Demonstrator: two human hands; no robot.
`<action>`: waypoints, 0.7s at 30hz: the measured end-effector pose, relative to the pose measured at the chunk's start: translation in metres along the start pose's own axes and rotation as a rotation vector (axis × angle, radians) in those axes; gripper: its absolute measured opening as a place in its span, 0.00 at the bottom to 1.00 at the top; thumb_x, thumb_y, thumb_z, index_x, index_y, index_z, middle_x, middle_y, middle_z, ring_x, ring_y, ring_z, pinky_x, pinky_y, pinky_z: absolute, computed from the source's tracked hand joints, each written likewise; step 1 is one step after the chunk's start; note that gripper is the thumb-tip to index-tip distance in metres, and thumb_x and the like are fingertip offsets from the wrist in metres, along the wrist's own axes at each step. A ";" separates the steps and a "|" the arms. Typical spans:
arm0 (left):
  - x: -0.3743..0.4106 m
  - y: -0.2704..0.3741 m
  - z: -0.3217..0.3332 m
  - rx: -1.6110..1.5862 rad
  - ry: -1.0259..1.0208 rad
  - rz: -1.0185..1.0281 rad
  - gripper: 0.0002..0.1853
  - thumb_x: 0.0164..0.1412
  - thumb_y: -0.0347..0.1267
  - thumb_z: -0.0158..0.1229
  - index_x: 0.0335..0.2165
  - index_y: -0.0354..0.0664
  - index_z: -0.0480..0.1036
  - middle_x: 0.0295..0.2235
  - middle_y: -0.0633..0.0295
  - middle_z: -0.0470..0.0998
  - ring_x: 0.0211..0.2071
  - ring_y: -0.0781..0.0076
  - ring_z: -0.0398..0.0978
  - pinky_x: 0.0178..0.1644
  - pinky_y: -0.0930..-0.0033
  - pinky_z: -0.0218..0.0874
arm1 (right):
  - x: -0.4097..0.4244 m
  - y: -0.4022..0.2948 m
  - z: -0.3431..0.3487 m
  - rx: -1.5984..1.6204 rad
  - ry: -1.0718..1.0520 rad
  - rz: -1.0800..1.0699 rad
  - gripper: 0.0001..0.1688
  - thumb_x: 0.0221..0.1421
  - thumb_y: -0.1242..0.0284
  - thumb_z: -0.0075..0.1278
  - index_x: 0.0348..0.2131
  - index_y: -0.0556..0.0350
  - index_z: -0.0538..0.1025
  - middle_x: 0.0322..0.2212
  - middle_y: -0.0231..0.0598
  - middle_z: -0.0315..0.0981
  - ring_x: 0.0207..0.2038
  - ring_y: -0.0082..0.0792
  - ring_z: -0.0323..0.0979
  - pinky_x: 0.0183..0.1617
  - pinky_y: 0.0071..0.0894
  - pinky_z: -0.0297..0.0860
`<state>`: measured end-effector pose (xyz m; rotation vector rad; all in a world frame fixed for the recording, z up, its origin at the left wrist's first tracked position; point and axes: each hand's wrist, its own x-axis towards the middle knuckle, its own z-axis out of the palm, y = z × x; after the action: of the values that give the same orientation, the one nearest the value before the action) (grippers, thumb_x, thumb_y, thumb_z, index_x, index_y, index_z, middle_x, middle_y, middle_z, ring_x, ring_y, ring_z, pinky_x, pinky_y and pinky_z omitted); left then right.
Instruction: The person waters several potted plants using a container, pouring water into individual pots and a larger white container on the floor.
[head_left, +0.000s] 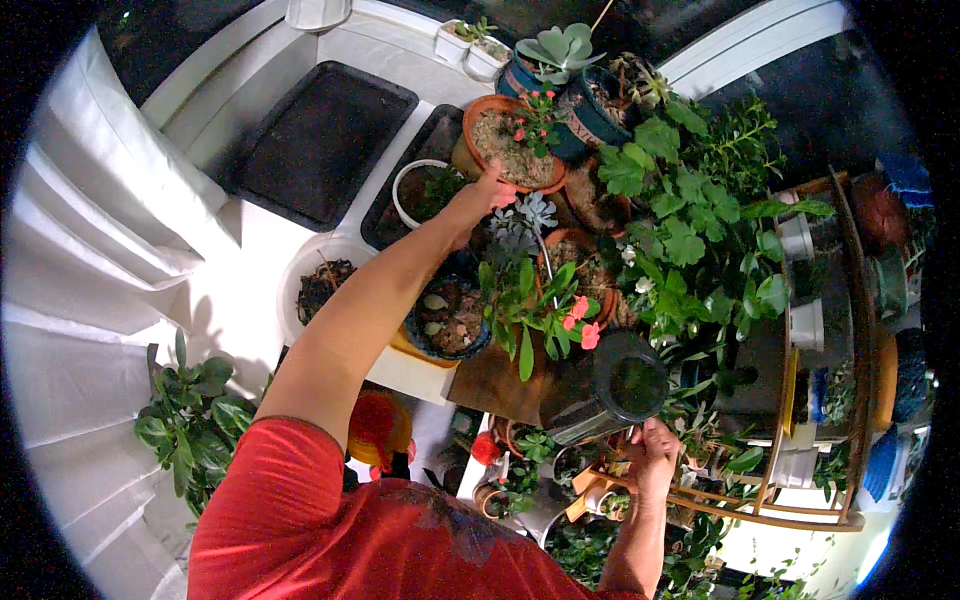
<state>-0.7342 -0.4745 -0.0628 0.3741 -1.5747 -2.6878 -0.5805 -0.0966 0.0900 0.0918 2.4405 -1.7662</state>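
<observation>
My left hand (493, 191) reaches out to the near rim of a terracotta pot (517, 146). Its thumb lies over the rim, and the other fingers are curled outside it. Pale gritty soil fills this pot, and a small plant with red flowers (536, 120) grows in it. Lower right, my right hand (654, 454) grips a dark translucent jug (630, 379), whose round mouth faces up towards me; its contents are hard to make out. Just below my left hand stand a blue-grey succulent (525, 221) and a leafy plant with coral-pink flowers (581, 322).
Black trays (322, 142) lie on the white sill. A white-rimmed pot (420, 191), a translucent pot of dry matter (322, 289) and a dark pot (450, 315) crowd near my left arm. Dense foliage (686, 217) and a wooden plant shelf (862, 337) rise right. White curtain (97, 225) hangs left.
</observation>
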 end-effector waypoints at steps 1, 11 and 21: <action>-0.001 0.001 0.001 -0.001 0.006 0.000 0.43 0.51 0.63 0.30 0.43 0.35 0.67 0.43 0.57 0.69 0.47 0.68 0.62 0.54 0.66 0.44 | -0.001 0.001 0.001 0.015 0.017 0.022 0.18 0.53 0.64 0.45 0.15 0.52 0.67 0.08 0.22 0.55 0.10 0.15 0.47 0.14 0.18 0.42; -0.001 -0.001 -0.009 -0.132 0.130 0.053 0.40 0.55 0.59 0.26 0.41 0.32 0.66 0.39 0.55 0.72 0.41 0.69 0.68 0.49 0.71 0.52 | 0.001 0.038 -0.003 0.273 0.026 0.031 0.11 0.47 0.67 0.48 0.19 0.52 0.66 0.13 0.30 0.60 0.15 0.24 0.57 0.18 0.20 0.55; -0.016 -0.004 -0.007 -0.181 0.171 0.039 0.41 0.55 0.60 0.26 0.41 0.32 0.66 0.37 0.54 0.72 0.41 0.68 0.67 0.50 0.69 0.51 | 0.001 0.032 -0.008 0.192 0.092 0.121 0.13 0.46 0.69 0.45 0.15 0.56 0.65 0.13 0.28 0.58 0.17 0.20 0.57 0.21 0.17 0.55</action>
<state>-0.7167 -0.4761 -0.0663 0.5456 -1.2706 -2.6588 -0.5781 -0.0792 0.0619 0.3388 2.2636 -1.9770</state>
